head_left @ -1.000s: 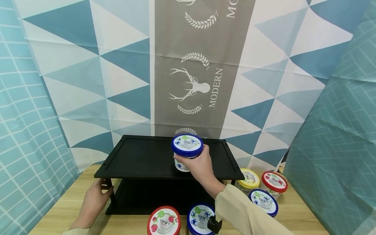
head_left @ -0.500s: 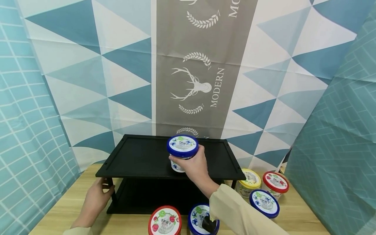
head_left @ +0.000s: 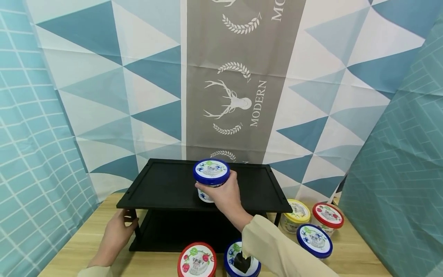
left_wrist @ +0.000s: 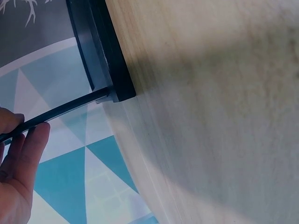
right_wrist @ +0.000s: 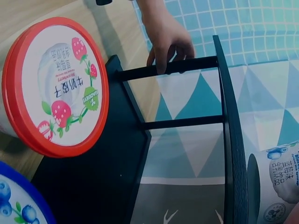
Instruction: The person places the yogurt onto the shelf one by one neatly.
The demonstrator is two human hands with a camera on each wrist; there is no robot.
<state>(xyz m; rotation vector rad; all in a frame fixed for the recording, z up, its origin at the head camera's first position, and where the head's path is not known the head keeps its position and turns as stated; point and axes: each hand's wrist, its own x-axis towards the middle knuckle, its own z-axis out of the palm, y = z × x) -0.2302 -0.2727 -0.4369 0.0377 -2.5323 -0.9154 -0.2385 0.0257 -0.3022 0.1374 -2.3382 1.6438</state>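
A black two-tier rack stands on the wooden table. My left hand grips its front left post, thumb on one side and fingers on the other. At the upper shelf my right hand holds a blue-lidded tub with blueberry pictures upright, fingers round its side. In the right wrist view the tub's base is close to the shelf board; whether they touch I cannot tell. A red-lidded strawberry tub and another blue-lidded tub sit before the rack.
Right of the rack stand a yellow-lidded tub, a red-lidded tub and a blue-lidded tub. A black patch by my right sleeve covers part of the front blue lid. Patterned cloth hangs behind.
My right hand has carried the blue-lidded tub leftward along the upper shelf. The left hand stays on the post, while the head view has shifted slightly.
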